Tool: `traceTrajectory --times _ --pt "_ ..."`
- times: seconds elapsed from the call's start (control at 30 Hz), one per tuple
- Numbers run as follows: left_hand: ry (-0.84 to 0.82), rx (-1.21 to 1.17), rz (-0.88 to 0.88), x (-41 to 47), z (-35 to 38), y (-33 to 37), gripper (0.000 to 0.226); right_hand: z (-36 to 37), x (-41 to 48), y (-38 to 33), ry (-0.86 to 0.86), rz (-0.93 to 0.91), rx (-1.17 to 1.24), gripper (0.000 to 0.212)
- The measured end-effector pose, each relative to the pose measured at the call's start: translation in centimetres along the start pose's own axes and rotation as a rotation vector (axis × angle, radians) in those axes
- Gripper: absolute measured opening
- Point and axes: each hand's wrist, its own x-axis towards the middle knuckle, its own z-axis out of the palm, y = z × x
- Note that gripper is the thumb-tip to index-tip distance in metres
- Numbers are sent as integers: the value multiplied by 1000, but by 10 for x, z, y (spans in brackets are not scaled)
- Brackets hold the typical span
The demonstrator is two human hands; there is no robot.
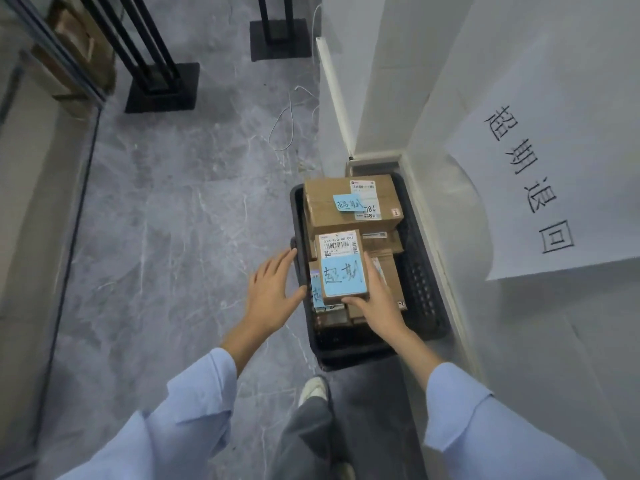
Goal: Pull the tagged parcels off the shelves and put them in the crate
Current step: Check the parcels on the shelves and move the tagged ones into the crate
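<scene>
1. Cardboard parcel (pixel 341 268), blue-tagged, is gripped by the right hand (pixel 377 299), fingers curled round it, above the crate (pixel 424 282).
2. Fingers of the left hand (pixel 273 289) are spread, empty.
3. Sliding off the uneven stack (pixel 349 202) is risked if released crooked.

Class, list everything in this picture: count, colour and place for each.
crate: one, black, on floor against right wall
large parcel: one, brown, blue-tagged, crate's far end
small parcel: one, brown, blue-tagged, over the crate
other parcels: several, brown, lower in crate
paper sign: one, white, black writing, right wall
stand bases: two, black, far floor
cable: one, white, floor by wall
shoe: one, white, near crate
left hand: one, open, beside crate's left rim
right hand: one, grips small parcel
</scene>
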Motion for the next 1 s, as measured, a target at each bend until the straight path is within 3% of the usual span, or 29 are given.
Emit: traceTrajectory --times 0.33,0.53,1.0 --pt "-66 -69 -87 30 36 -26 67 54 44 45 -25 46 -56 104" --pt "-69 -62 -130 34 42 -35 78 65 46 60 -34 36 -118 102" --pt "3 -20 -188 -3 21 -5 69 26 31 38 -107 84 -210 98"
